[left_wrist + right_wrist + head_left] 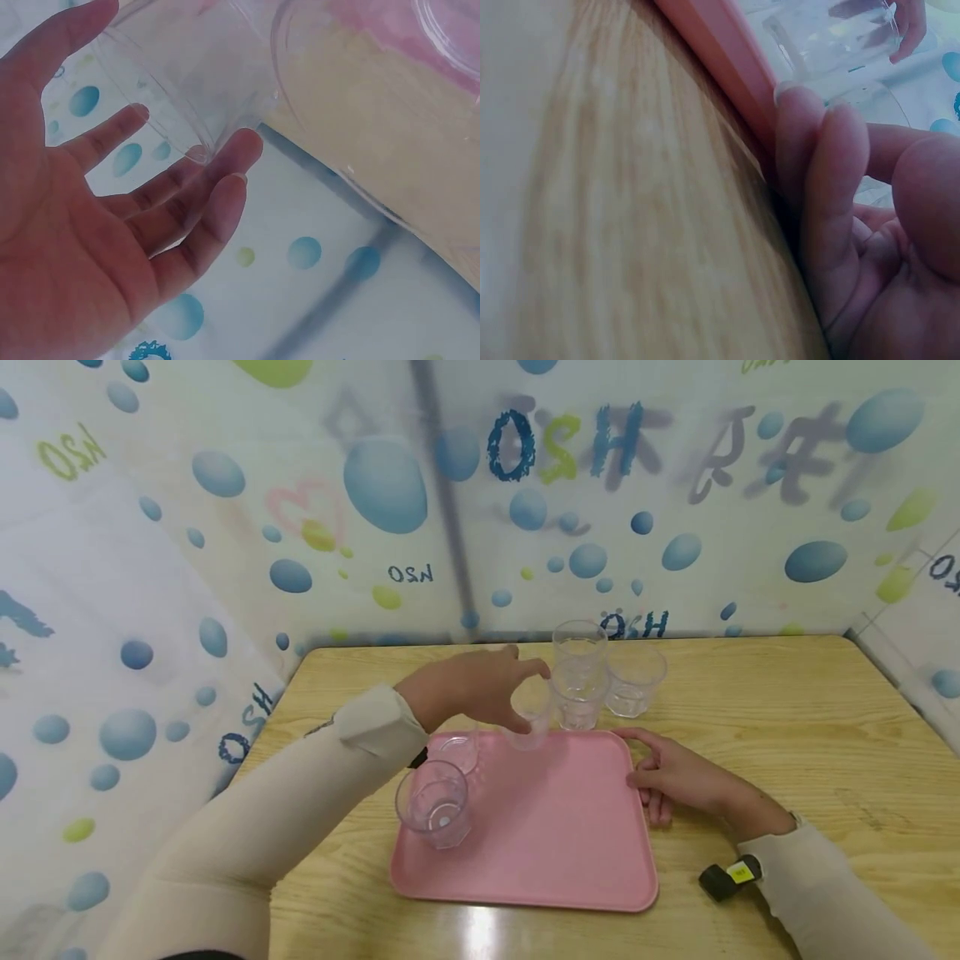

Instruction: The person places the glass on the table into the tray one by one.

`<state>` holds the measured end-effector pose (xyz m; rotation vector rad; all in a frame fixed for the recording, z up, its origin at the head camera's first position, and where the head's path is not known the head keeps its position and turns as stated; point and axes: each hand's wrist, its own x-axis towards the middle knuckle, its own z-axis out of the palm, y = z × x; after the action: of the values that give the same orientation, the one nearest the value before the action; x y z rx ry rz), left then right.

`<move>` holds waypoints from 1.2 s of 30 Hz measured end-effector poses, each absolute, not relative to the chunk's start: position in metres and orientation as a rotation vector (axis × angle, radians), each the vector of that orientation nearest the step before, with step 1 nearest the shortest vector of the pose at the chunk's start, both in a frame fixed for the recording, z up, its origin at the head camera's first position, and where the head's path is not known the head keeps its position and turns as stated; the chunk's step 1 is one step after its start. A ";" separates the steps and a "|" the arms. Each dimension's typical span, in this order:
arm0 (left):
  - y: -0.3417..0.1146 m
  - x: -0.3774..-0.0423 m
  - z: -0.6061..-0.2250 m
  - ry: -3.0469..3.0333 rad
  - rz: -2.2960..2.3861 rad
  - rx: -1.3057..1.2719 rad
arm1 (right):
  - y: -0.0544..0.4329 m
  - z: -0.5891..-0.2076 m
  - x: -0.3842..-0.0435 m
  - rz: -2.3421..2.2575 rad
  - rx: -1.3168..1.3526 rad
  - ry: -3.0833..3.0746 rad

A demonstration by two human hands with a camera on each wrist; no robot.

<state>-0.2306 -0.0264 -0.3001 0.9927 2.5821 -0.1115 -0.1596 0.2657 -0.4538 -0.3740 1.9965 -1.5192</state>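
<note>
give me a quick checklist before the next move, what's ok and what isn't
Left hand around a clear cup: ok, thumb and fingers on either side.
Clear cup's base resting on the tray: cannot tell.
Right hand at the tray's right edge: ok, touching near the back corner.
Front cup on the tray upright: ok, opening up.
Bare room on the tray: ok, middle and right.
Clear cup apart from the cups behind the tray: cannot tell, they overlap in view.
</note>
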 end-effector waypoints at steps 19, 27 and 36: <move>-0.034 -0.206 -0.311 2.555 -0.201 1.009 | 0.267 -0.455 -0.161 -1.496 -0.351 2.005; -0.035 -0.204 -0.312 2.540 -0.194 1.006 | 0.267 -0.456 -0.162 -1.486 -0.349 2.013; -0.035 -0.203 -0.316 2.542 -0.177 1.034 | 0.267 -0.454 -0.161 -1.500 -0.365 2.004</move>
<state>-0.2034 -0.0347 -0.3157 1.0341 2.5417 -0.1772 -0.1608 0.2673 -0.4539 -0.3650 2.0041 -1.5002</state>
